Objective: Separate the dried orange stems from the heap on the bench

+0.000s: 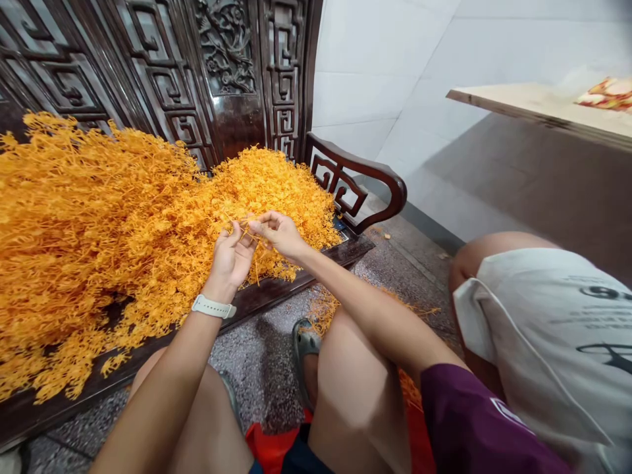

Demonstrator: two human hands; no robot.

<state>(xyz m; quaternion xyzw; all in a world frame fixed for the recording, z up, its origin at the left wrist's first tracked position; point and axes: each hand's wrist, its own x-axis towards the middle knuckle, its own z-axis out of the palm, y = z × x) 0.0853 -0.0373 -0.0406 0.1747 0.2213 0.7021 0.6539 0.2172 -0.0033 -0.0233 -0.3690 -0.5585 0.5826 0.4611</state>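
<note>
Close together over the bench, my two hands meet on one small orange plastic sprig (253,236). My left hand (232,257), with a pale watch strap (214,307) at the wrist, pinches it between thumb and fingers, palm turned partly up. From the right, my right hand (279,235) grips the same sprig with thumb and fingertips. A thin stem hangs down below the hands. Behind them lies a big heap of orange plastic sprigs (148,204), much like the held piece. Fingers hide part of the sprig.
The heap rests on a dark carved wooden bench (237,125) with a curved armrest (390,187). Orange bits (326,309) lie on the speckled floor by my shoe (306,339). At right sits another person in a white printed garment (553,329), below a board (523,105).
</note>
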